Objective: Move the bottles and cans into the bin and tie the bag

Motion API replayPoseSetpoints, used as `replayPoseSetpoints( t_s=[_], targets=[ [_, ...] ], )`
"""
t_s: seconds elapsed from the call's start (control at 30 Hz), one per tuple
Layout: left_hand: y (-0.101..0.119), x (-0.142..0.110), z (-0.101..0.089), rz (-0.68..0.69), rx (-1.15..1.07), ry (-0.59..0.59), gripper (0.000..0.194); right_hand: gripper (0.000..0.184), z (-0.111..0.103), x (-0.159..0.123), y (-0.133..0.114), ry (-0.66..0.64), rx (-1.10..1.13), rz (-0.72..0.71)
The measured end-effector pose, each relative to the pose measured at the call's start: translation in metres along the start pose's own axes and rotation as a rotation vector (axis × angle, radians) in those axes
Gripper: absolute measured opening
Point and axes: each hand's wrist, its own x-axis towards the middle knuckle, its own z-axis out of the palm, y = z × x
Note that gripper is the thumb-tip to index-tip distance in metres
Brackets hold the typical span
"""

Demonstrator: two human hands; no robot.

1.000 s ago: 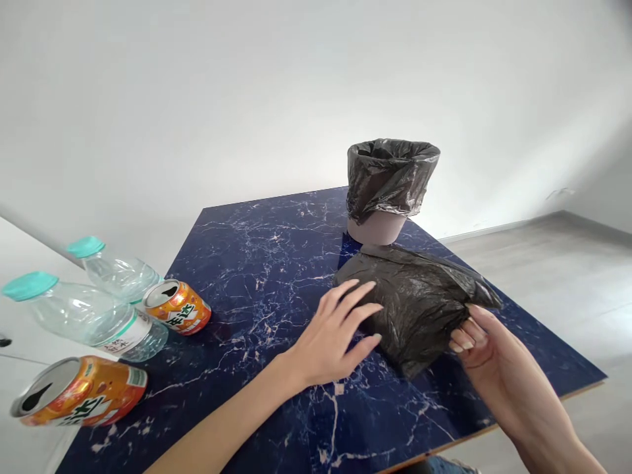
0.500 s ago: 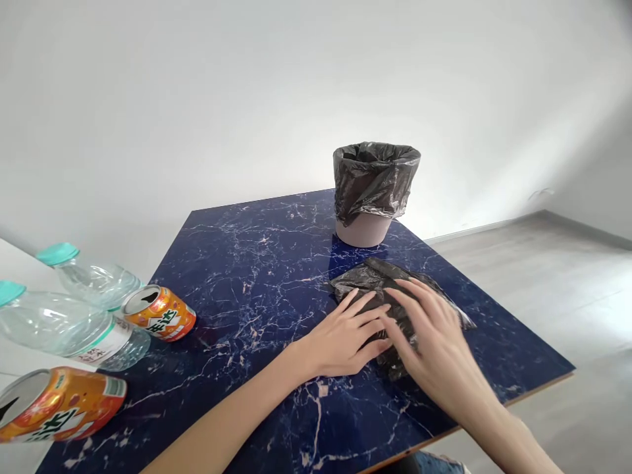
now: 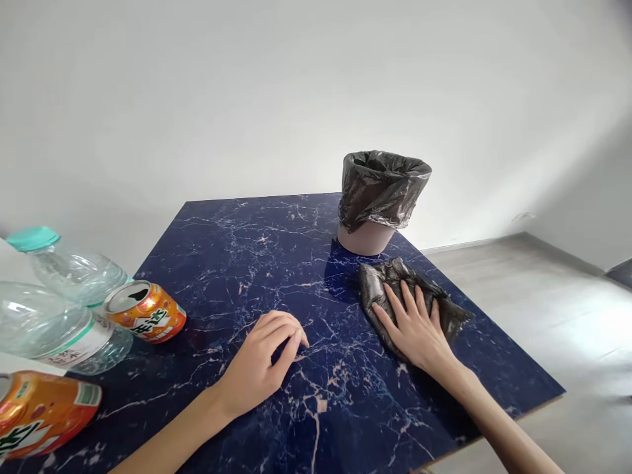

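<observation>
R side: my R fingers [image 3: 409, 301] are spread apart, palm down, flat on the black plastic bag [image 3: 374, 288]; thumb's on the L of the hand, bag film shows btwn & around the fingers.
Bag: crumpled, lying on the bench [image 3: 257, 263] in front of the bin [image 3: 365, 239], nr the bench's R edge; part of it's hidden under my hand.
L side: my L fingers [image 3: 280, 321] are loosely curled, thumb & index tips together, over bare bench btwn the cans & the bag; can't tell if the hand rests on the surface or is just above.
Bin: upright at the far R part of the bench, pinkish-grey wall showing at the bottom; black liner [image 3: 378, 201] folded over the rim, covering the upper part.
Cans: orange soda can [image 3: 148, 315] w/ opened top, nr the clear bottles; nearer orange can [image 3: 49, 413] cut off at the L edge of view.
Bottles: 2 clear plas. ones at far L, side by side; the farther w/ teal cap [image 3: 34, 238], the nearer w/ white label [image 3: 81, 342].
Bench top: dark blue, marble-look, white veins.
</observation>
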Motion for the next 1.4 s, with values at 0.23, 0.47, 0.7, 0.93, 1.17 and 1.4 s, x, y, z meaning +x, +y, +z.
replayPoseSetpoints(
  t_s=[0.23,0.47,0.7,0.93,1.17,1.4],
  targets=[
    [-0.001,0.001,-0.001,-0.126,-0.100,0.028,0.032,0.063,0.009,0.018,0.041,-0.047,-0.040,0.031],
    [-0.002,0.000,-0.003,-0.234,-0.171,0.055,0.040,0.059,0.000,0.020,0.043,-0.075,-0.041,0.109],
    [-0.001,0.001,-0.002,-0.272,-0.219,0.084,0.042,0.070,-0.015,0.044,0.004,-0.006,0.006,0.171],
    [0.000,0.001,-0.005,-0.310,-0.270,0.079,0.043,0.074,0.005,0.061,-0.022,-0.038,0.084,0.133],
    [-0.005,0.005,-0.010,-0.408,-0.363,0.123,0.045,0.070,-0.009,0.070,-0.088,-0.011,0.241,-0.054],
    [-0.020,0.007,-0.012,-0.465,-0.454,0.193,0.047,0.062,-0.017,0.100,-0.167,-0.169,0.433,-0.325]
  ],
)
